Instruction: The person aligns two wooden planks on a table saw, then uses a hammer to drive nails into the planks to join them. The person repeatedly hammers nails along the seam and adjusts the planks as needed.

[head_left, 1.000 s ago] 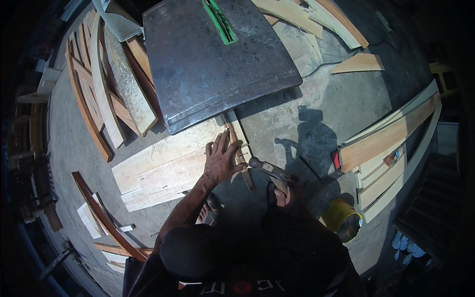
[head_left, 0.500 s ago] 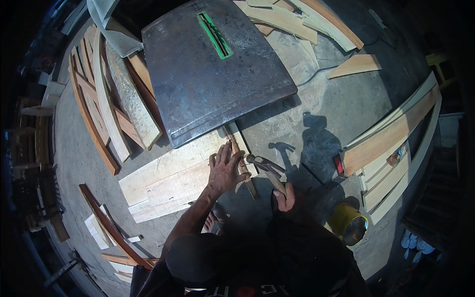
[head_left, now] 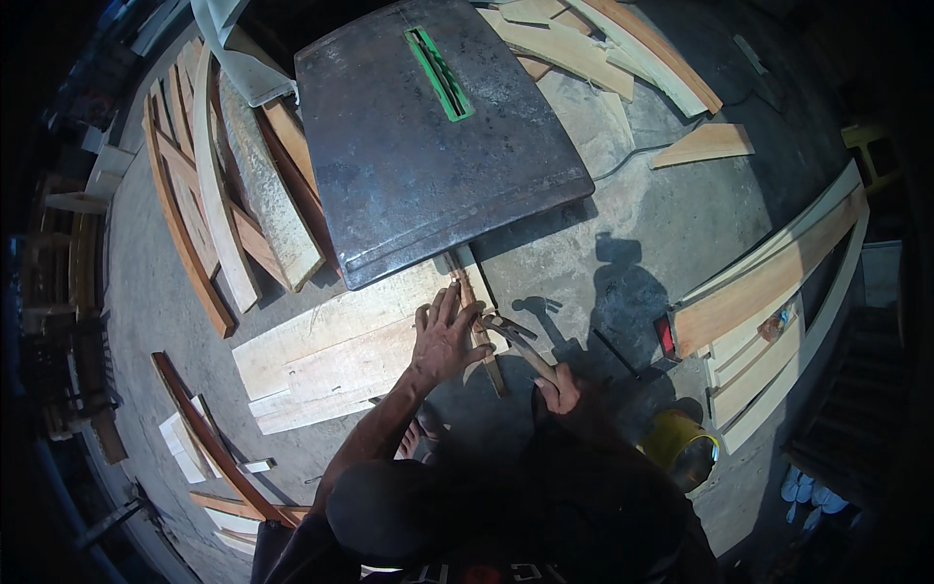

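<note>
My left hand [head_left: 446, 336] lies with fingers spread over pale wooden boards [head_left: 326, 355] and against a narrow brown wood strip [head_left: 494, 374]. The strip runs along the boards' right end, its near tip sticking out past them. In my right hand [head_left: 560, 391] is a hammer [head_left: 531, 356], gripped by its wooden handle. Its metal head is down at the strip, just right of my left thumb and fingers. Whether a nail stands under the head, I cannot tell.
A dark metal table [head_left: 438, 175] with a green-edged slot [head_left: 440, 76] overhangs the boards' far side. Long curved planks [head_left: 209, 185] lie at left, more planks [head_left: 769, 282] at right. A yellow bucket [head_left: 671, 443] stands near right; a yellowish wood offcut [head_left: 705, 144] lies far right.
The hammer head has come down and closer to the strip, its handle swinging lower. My left hand keeps its place on the wood. The whole view has shifted slightly.
</note>
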`<state>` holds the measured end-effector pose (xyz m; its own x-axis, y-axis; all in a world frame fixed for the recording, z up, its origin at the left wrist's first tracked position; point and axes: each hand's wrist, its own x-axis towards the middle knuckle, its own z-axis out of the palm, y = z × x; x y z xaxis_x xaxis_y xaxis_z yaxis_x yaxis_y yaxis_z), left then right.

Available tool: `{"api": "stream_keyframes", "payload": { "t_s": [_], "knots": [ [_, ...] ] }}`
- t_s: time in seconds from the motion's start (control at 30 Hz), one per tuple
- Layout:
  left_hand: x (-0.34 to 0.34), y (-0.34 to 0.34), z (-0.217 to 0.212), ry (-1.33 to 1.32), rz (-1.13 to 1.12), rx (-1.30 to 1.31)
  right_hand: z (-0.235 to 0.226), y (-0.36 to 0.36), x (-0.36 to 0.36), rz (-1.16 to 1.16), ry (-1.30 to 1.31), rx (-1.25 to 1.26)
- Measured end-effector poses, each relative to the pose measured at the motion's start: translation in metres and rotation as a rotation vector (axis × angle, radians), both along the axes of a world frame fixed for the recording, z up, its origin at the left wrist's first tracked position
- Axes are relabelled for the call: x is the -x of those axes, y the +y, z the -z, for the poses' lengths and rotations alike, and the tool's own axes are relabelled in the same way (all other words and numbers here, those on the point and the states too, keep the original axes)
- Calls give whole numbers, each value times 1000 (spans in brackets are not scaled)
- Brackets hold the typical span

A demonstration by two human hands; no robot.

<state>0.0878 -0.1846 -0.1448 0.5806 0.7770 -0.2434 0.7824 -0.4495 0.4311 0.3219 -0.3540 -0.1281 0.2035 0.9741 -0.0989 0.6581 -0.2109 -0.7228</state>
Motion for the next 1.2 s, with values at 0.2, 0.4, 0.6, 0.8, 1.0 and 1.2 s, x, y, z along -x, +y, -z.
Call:
{"api": "stream_keyframes", "payload": {
  "t_s": [0.2,0.4,0.6,0.8,1.0,1.2],
  "knots": [
    [-1,3,1,-66,-7,-16,-9,-9,-6,-122,-85,27],
    [-1,4,2,-66,20,-50,0,-13,-7,-109,-56,63],
    [-1,3,4,-61,21,-61,35,-11,-7,0,-97,-97],
    [1,3,0,-32,40,-41,16,-7,-10,-82,-121,33],
    [58,-8,-10,-284,-119,-115,-55,29,-14,-222,-80,342],
    [226,-66,15,-195,-976,-454,-145,102,22,-687,-423,555]
  ]
}}
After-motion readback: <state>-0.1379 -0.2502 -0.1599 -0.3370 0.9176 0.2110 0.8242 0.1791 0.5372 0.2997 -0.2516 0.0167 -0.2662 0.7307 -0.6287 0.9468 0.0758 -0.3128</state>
